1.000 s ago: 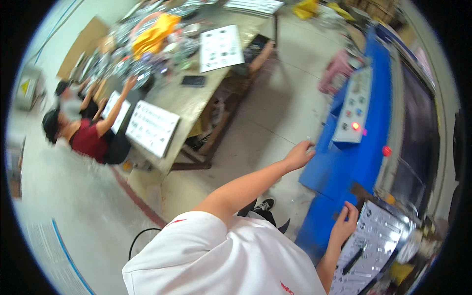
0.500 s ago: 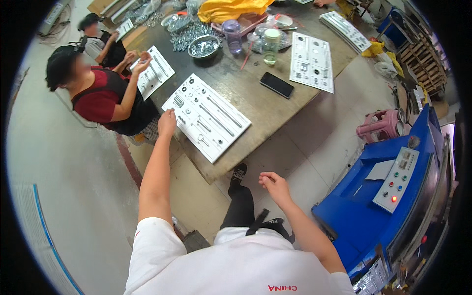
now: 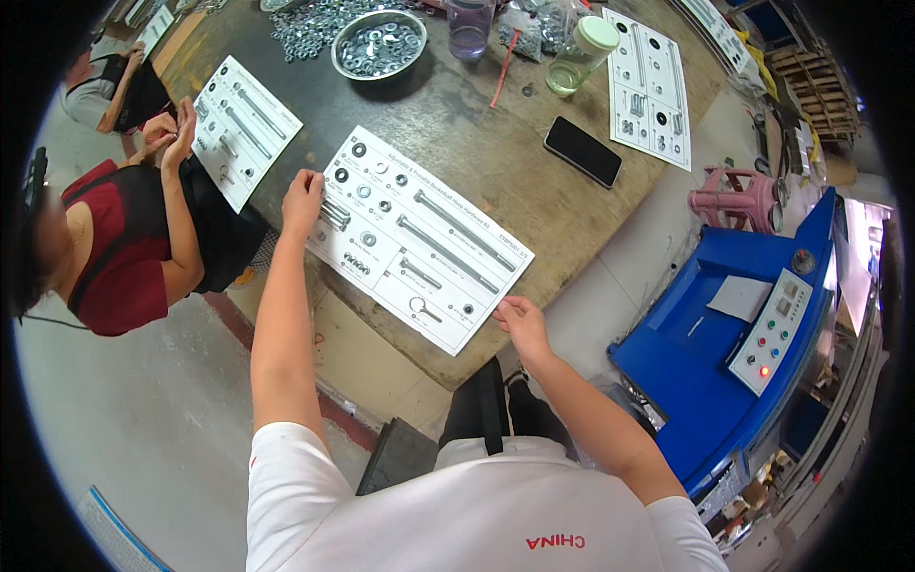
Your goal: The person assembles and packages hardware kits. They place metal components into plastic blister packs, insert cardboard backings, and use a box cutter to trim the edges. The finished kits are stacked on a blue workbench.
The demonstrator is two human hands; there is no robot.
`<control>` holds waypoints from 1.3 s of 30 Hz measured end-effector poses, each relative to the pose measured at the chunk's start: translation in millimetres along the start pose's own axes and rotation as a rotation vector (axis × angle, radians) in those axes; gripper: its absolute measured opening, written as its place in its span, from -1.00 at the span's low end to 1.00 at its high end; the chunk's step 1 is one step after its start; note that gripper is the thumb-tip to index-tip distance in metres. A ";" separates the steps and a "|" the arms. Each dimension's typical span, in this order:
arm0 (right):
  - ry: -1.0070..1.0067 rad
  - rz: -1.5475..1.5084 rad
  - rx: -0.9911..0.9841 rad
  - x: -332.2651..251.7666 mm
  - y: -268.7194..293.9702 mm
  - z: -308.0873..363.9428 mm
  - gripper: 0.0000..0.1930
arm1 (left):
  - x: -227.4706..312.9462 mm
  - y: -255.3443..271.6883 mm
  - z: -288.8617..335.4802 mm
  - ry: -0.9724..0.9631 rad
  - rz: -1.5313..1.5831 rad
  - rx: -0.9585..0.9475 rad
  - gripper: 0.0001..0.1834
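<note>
A white printed hardware card [image 3: 381, 278] lies on the table's near corner, with bolts, washers, nuts and an eye-shaped pin laid out across it. At its left edge, my left hand [image 3: 303, 202] has its fingers closed on the card's border, beside the short bolts. My right hand [image 3: 524, 326] pinches the opposite edge near the lower right corner, thumb and fingertips together. Whether the card is lifted off the table cannot be made out.
The worn table [image 3: 572, 243] carries a black phone [image 3: 582, 152], a metal bowl of washers [image 3: 378, 45], a lidded jar [image 3: 581, 57], a purple cup [image 3: 469, 29] and another card [image 3: 651, 91]. A co-worker [image 3: 133, 234] handles a card at left. A blue machine [image 3: 667, 334] stands at right.
I have come closer to the table. My right hand has moved from beside my body to the card's right edge. My left hand stays at the left edge.
</note>
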State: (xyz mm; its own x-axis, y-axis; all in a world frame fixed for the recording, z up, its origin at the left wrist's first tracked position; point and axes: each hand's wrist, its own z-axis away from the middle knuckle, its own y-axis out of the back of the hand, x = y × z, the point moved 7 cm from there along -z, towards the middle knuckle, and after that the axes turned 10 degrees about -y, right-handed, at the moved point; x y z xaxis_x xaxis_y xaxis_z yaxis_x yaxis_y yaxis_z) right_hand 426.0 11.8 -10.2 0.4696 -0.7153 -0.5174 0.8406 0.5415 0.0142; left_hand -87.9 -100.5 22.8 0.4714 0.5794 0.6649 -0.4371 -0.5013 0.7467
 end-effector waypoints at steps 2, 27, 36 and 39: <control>0.010 0.010 0.022 0.6 7.0 -1.9 -0.70 | -3.3 -5.3 -1.9 -0.019 0.197 -0.081 -0.71; 0.171 -0.883 0.297 17.4 609.8 19.7 -0.74 | 464.8 -369.6 223.8 0.011 0.535 -0.287 -0.80; 0.411 -0.757 0.736 26.5 1148.8 156.8 -0.80 | 907.7 -693.7 359.3 -0.175 0.850 -0.685 -0.84; 0.350 -0.845 0.692 31.5 1316.8 192.7 -0.76 | 1053.2 -775.4 415.1 -0.105 0.698 -0.690 -0.86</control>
State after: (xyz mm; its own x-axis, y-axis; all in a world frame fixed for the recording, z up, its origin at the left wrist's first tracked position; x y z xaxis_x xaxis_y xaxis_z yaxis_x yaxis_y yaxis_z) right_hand 1599.6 617.3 157.1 -0.3257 -0.5142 -0.7934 0.8707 -0.4901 -0.0398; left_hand 1065.4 631.6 151.1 -0.0113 0.2188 0.9757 -0.9782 -0.2050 0.0347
